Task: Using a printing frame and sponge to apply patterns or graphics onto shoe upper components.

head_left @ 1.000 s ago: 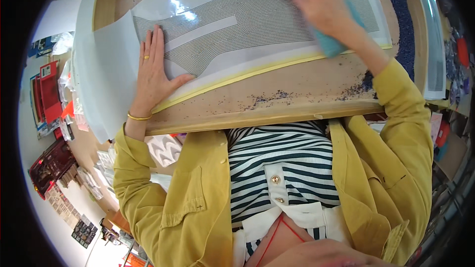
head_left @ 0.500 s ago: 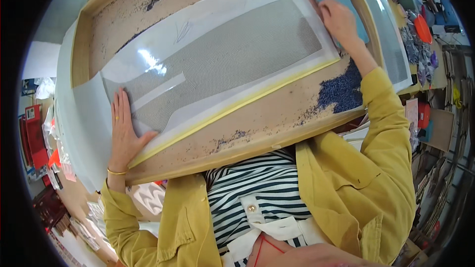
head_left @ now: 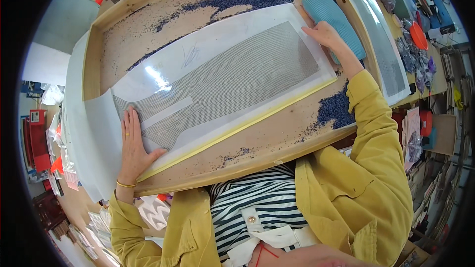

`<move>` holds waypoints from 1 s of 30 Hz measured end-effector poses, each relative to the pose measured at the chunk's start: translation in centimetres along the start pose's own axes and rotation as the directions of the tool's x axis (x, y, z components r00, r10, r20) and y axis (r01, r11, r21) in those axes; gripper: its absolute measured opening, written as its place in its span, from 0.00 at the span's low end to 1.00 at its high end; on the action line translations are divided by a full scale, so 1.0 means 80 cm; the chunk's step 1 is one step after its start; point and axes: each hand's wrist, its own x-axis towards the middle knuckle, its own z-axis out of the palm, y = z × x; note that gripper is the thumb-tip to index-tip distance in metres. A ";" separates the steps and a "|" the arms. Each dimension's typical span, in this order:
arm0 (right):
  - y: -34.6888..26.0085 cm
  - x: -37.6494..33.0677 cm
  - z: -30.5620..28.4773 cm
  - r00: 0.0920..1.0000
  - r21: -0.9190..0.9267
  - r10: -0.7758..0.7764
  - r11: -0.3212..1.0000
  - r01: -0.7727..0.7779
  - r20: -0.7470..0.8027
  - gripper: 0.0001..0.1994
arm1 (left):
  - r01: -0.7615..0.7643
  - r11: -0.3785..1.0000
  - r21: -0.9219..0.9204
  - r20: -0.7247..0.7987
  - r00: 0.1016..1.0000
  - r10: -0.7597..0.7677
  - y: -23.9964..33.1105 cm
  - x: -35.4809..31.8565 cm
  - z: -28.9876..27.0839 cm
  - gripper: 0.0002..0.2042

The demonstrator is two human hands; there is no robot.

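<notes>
Left hand [head_left: 132, 154] rests on patterned sheet [head_left: 237, 74], right hand [head_left: 324, 34] over teal cloth [head_left: 345, 22]

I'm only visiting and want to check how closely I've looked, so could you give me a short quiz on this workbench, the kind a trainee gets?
1. True or false: the left hand lies on the left end of the patterned sheet, with its thumb spread away from the fingers.

2. Pick one. Where is the folded teal cloth?
A) Under the left hand
B) Beside the right end of the patterned sheet
C) Draped over the person's shoulder

3. Fill in the colour: along the edge of the patterned sheet nearest the person runs a ____ strip.

Key: 1. True. 2. B. 3. Yellow.
</notes>
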 end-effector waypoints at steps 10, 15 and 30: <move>0.011 -0.032 -0.048 0.998 0.278 -0.054 0.959 0.056 -0.016 0.28 | -0.004 0.980 -0.197 -0.099 0.995 -0.016 -0.009 0.004 0.001 0.59; 0.041 -0.044 -0.052 0.945 0.077 -0.143 0.982 0.172 -0.296 0.27 | 0.098 0.980 -0.173 -0.326 0.933 -0.150 -0.011 0.020 0.010 0.45; -0.090 -0.134 -0.007 0.327 0.280 -0.776 0.202 0.939 -0.540 0.10 | 0.262 0.929 -0.260 -0.269 0.905 -0.331 -0.028 0.045 0.006 0.23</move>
